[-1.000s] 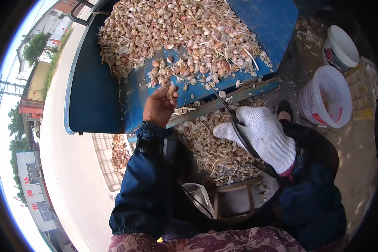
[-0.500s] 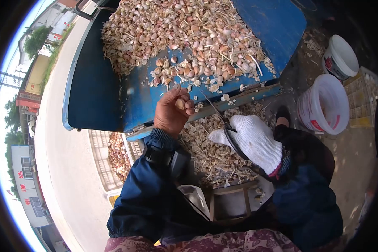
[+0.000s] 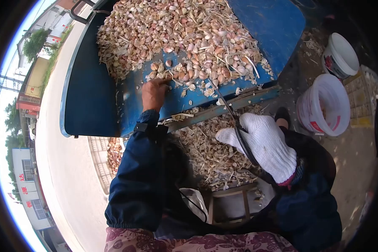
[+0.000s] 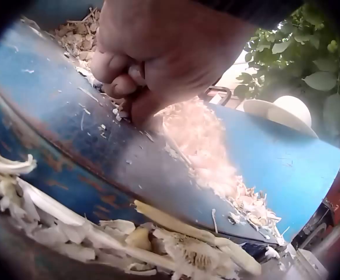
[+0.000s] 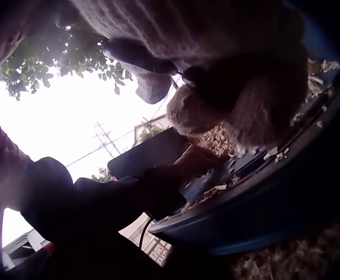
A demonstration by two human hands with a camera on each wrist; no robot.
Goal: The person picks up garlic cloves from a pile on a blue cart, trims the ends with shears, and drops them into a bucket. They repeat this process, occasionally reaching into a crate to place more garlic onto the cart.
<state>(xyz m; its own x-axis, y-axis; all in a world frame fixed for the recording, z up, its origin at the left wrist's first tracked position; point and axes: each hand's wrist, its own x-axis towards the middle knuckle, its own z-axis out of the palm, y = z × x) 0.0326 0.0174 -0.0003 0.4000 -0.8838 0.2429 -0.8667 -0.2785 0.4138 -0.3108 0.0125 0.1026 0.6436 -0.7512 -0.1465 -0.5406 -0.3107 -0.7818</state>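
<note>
A heap of garlic cloves (image 3: 176, 33) fills the back of a blue metal hopper (image 3: 90, 96). My bare left hand (image 3: 153, 94) reaches down to the front edge of the heap, knuckles up. Its fingers are curled in the left wrist view, with a small pale garlic clove (image 4: 136, 74) showing between them; the thumb tip is partly hidden. My right hand (image 3: 266, 145), in a white knitted glove, grips dark-handled scissors (image 3: 230, 108). Their long blades point forward over the hopper's front lip, tips near the loose cloves.
Dry skins and stalks (image 3: 214, 147) lie piled below the lip. A white bucket (image 3: 340, 52) and a translucent tub (image 3: 308, 105) stand at the right, beside a yellowish crate (image 3: 361, 96). A pale crate (image 3: 98, 157) with cloves sits at the left.
My left hand turned up with a clove in its fingers, then turned over and moved forward to the heap. My right hand shifted slightly, the scissors staying in its grip.
</note>
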